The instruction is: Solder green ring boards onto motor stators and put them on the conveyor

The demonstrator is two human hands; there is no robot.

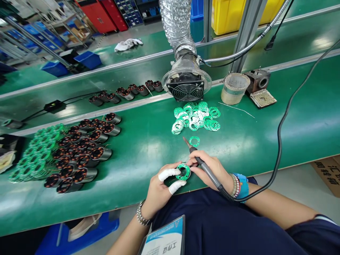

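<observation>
Head view: the left hand (159, 187) pinches a green ring-shaped circuit board (183, 171) between cot-covered fingertips at the bench's near edge. Touching its right side, the right hand (212, 170) clasps a soldering iron (203, 164), tip pointing away. Farther off lie loose green rings (196, 118) before an extractor fan (186, 88).

L hand (159, 187) pinching, R hand (212, 170) gripping; wrists close.

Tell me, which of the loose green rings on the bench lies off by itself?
The single green ring just beyond the soldering iron tip lies alone; the others sit heaped in the ring pile before the fan.
</observation>
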